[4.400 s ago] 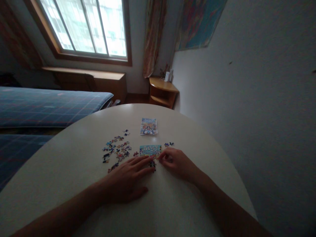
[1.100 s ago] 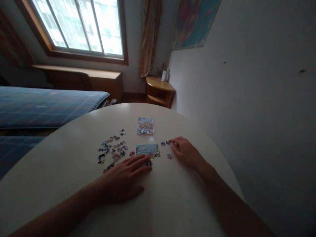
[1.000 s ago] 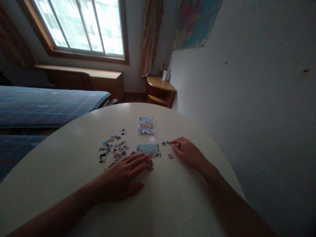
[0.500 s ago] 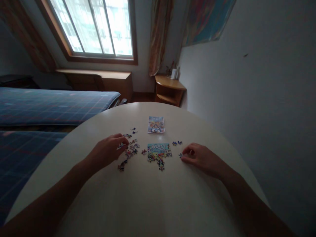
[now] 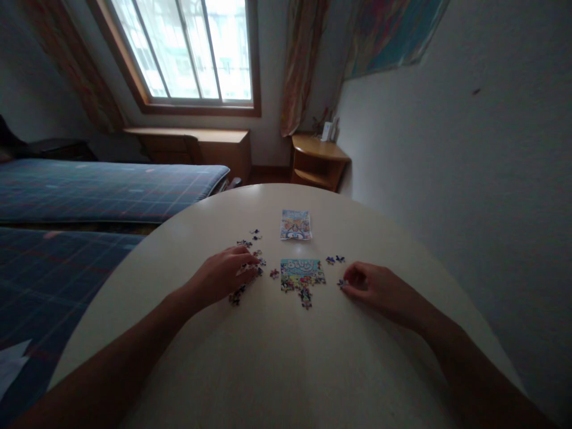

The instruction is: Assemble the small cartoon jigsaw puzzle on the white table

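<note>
Printed packet [image 5: 295, 226] beyond the part-joined puzzle [image 5: 302, 275], its contents hidden

Covering some loose pieces [image 5: 237, 295] with the left hand [image 5: 218, 274], masking any grip; leaving pinch or mere touch unclear between the right hand [image 5: 378, 286] and a tiny piece [image 5: 341, 284]; cutting both forearms [image 5: 147, 339] at the near edge; losing window [image 5: 232, 53] and poster [image 5: 397, 36] past the top, far mattress [image 5: 111, 187] and white paper [image 5: 12, 363] past the left; blurring the packet's print [image 5: 296, 214]; showing items [image 5: 327, 131] on the far corner shelf [image 5: 311, 145] too small for naming.
</note>
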A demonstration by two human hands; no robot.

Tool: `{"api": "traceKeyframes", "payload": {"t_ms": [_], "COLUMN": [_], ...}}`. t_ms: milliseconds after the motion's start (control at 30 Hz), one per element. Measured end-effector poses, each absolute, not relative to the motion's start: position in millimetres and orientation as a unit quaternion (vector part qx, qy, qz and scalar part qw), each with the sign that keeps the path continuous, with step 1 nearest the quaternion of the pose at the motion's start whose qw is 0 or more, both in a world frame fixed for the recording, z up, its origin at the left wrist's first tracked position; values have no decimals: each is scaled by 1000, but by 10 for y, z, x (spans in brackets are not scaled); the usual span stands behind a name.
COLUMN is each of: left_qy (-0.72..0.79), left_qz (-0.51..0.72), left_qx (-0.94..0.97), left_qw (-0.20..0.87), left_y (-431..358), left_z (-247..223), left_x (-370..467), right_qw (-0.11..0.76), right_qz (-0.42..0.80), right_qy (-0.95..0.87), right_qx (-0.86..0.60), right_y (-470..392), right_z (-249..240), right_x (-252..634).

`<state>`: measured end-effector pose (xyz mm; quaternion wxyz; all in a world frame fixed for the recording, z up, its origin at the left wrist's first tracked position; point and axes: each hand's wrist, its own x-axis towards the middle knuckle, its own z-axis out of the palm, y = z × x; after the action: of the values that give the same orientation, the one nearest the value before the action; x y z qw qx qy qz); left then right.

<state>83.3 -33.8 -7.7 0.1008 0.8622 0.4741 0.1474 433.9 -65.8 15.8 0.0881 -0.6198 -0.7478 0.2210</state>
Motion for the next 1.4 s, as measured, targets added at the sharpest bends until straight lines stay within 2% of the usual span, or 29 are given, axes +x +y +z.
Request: {"api": "traceKeyframes", "payload": {"t_ms": [267, 633, 867, 1233, 1400], "left_qy": [429, 404, 404, 376, 398], "left_qz": [163, 123, 147, 168, 251], "left_qx": [880, 904, 895, 899, 845], "left_qw": [120, 68, 122, 146, 252], "left_y": [-339, -361, -323, -324, -524], "left_z": [-156, -88, -143, -150, -62], "left_x": [860, 890, 862, 864, 1095], "right_qw": [99, 95, 100, 109, 157], "right_qz": [221, 213, 210, 212, 201], "right_qy": [-749, -738, -735, -738, -749], "right_qx": [-616, -634, -636, -631, -612], "right_y": [-671, -659, -670, -666, -747], "right_z": [147, 159, 172, 162, 220], "right_x": [4352, 4380, 4371, 4406, 4221]}}
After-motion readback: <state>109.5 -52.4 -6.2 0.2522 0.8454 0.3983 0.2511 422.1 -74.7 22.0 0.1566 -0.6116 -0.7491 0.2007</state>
